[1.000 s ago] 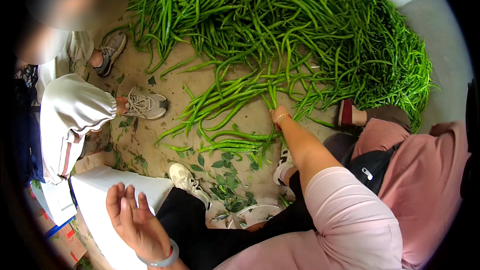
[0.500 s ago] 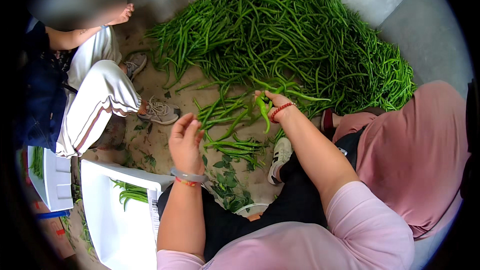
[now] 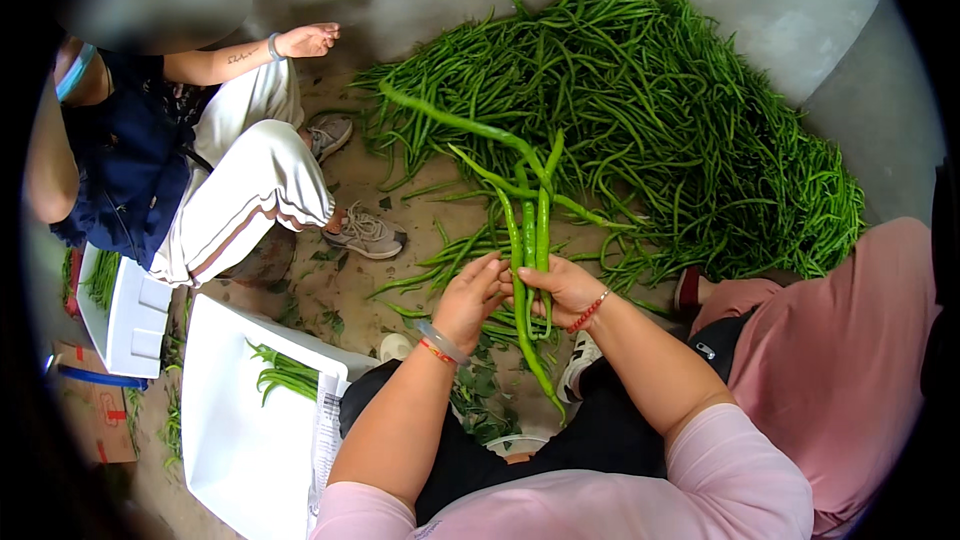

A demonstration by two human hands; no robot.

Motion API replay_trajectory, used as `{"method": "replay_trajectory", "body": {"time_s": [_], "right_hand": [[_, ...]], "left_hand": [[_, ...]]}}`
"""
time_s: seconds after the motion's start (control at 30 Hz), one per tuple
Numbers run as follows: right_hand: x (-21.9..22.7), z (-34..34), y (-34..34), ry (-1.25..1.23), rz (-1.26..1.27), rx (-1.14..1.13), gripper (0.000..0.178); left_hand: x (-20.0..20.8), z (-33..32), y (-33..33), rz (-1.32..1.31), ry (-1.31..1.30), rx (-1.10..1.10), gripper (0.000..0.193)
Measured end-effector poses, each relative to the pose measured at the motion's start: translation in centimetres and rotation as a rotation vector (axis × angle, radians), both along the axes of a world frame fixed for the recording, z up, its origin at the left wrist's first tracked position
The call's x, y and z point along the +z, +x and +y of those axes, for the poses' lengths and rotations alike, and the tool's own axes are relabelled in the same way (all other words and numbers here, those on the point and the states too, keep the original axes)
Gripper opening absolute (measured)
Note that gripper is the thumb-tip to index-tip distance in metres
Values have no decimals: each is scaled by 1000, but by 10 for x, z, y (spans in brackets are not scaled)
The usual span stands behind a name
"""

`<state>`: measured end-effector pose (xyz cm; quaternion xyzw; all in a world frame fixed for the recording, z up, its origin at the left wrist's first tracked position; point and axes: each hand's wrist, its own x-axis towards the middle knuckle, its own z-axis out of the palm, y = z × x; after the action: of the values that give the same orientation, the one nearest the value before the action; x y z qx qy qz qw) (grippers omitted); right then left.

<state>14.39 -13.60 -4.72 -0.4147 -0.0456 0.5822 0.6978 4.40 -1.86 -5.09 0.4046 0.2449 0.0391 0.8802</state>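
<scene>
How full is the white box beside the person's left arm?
The white box is only slightly filled: one small bunch of green peppers lies inside, and much bare white surface shows.

Both forearms, left (image 3: 385, 425) and right (image 3: 650, 355), extend forward from the lower edge and converge ahead of the torso. The left hand (image 3: 472, 302) is raised, its fingers (image 3: 490, 273) bent inward; the extent of its closure cannot be determined. The right hand (image 3: 567, 288), close beside it, is closed in a grip, thumb (image 3: 534, 278) pointing left.
</scene>
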Motion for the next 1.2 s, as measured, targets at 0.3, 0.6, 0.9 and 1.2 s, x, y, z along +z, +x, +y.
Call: {"method": "replay_trajectory", "body": {"time_s": [0.3,0.6,0.9,1.2], "right_hand": [[7,2,3,19,-12,82,23],[16,-7,12,59,83,36,22],[16,-6,9,34,33,109,29],[6,-4,4,-43,-102,96,30]], "left_hand": [[5,-4,14,-65,-78,25,28],[17,-6,11,-59,146,38,33],[10,5,1,102,209,121,22],[15,-7,12,27,292,21,24]]}}
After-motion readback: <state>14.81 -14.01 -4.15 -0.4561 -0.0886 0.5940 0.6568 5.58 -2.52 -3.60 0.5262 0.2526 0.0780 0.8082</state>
